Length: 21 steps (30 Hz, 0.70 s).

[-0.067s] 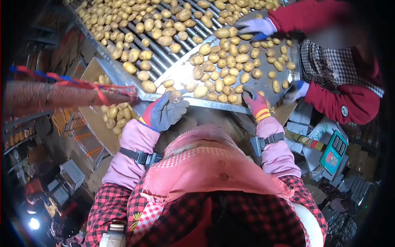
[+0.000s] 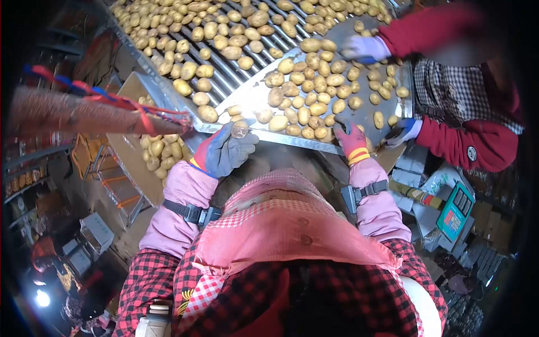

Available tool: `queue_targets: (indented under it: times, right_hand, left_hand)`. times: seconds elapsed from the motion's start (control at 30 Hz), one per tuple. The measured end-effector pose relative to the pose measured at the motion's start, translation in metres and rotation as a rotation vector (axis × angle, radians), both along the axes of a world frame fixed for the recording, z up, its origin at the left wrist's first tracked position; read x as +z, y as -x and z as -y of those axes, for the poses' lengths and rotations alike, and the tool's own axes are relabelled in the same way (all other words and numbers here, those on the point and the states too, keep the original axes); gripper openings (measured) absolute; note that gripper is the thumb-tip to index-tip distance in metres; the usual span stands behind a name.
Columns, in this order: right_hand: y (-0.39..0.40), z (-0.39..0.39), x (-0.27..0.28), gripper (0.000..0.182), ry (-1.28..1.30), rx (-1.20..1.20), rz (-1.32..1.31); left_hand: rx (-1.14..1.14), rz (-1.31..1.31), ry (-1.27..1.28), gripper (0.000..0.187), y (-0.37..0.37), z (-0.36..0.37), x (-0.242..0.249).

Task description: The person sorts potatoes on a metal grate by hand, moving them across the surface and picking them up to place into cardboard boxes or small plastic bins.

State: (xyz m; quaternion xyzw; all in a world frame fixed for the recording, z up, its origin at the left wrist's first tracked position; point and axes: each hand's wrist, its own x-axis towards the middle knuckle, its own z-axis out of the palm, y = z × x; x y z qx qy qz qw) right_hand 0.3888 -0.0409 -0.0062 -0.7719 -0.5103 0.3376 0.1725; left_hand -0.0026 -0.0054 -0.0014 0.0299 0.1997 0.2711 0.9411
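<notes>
Grey fabric covered our left hand (image 2: 227,150), a work glove with a red-and-yellow cuff, and its fingers were curled around one small round tan potato (image 2: 240,129) held just below the near edge of the shiny sheet-metal sorting tray (image 2: 247,98). Our right hand (image 2: 350,139), in a red glove with yellow stripes at the wrist, rested at the tray's near edge among the loose yellow-brown potatoes (image 2: 311,95); we could not tell whether its fingers were closed on any of them. Beyond the tray's far edge, more potatoes lay on the ribbed metal roller conveyor (image 2: 224,73). At the tray's right side, a co-worker in red sleeves had one pale-gloved hand (image 2: 364,48) at the far corner and one blue-and-white gloved hand (image 2: 405,130) at the near corner.
</notes>
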Motion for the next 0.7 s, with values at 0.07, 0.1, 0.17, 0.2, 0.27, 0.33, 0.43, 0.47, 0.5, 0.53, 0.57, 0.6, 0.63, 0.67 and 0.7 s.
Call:
queue_targets:
  times: [0.07,0.1,0.17,0.2,0.27,0.33,0.43,0.47,0.5,0.53,0.57,0.6,0.63,0.67,0.7]
  right_hand:
    - [0.01,-0.022,-0.01,0.041,-0.2,0.031,0.007]
    - [0.014,-0.02,-0.019,0.041,-0.252,0.054,-0.02]
    - [0.035,-0.023,-0.025,0.043,-0.259,0.113,-0.17]
    - [0.044,-0.021,-0.017,0.047,-0.154,0.163,-0.069]
    - [0.064,-0.02,0.004,0.056,0.002,0.331,0.221]
    - [0.056,-0.017,-0.021,0.067,0.023,0.488,0.478]
    - [0.049,-0.023,-0.048,0.066,0.016,0.46,0.501]
    - [0.055,-0.026,-0.032,0.067,0.04,0.462,0.453]
    - [0.043,-0.022,-0.052,0.069,-0.135,0.501,0.441]
    - [0.04,-0.022,-0.05,0.066,-0.158,0.493,0.353]
    - [0.04,-0.022,-0.048,0.064,-0.143,0.463,0.332]
    - [0.042,-0.021,-0.042,0.061,-0.133,0.43,0.398]
    - [0.047,-0.018,-0.039,0.059,-0.124,0.392,0.461]
    - [0.048,-0.018,-0.038,0.058,-0.117,0.415,0.41]
    - [0.05,-0.021,-0.038,0.057,-0.107,0.437,0.36]
  left_hand:
    - [0.025,0.086,-0.073,0.055,0.011,-0.013,-0.01]
    - [0.051,0.059,-0.067,0.054,0.015,-0.007,-0.008]
    - [0.106,-0.101,-0.019,0.052,0.021,0.009,0.013]
    - [0.133,-0.165,0.015,0.051,0.021,0.018,0.025]
    - [0.195,-0.262,0.096,0.046,0.018,0.025,0.055]
    - [0.235,-0.42,0.105,0.044,0.021,0.024,0.08]
    - [0.328,-0.478,0.011,0.036,0.055,0.041,0.061]
    - [0.351,-0.642,-0.255,0.033,0.082,0.045,0.052]
    - [0.348,-0.803,-0.517,0.03,0.108,0.05,0.041]
    - [0.323,-0.944,-0.772,0.026,0.127,0.054,0.026]
    - [0.285,-1.065,-1.028,0.023,0.141,0.056,0.009]
    - [0.239,-1.173,-1.281,0.02,0.151,0.059,-0.002]
    - [0.009,-1.504,-1.572,0.018,0.164,0.057,0.006]
    - [-0.208,-1.823,-1.873,0.017,0.177,0.055,0.015]
    - [-0.713,-2.363,-2.11,0.017,0.204,0.04,0.038]
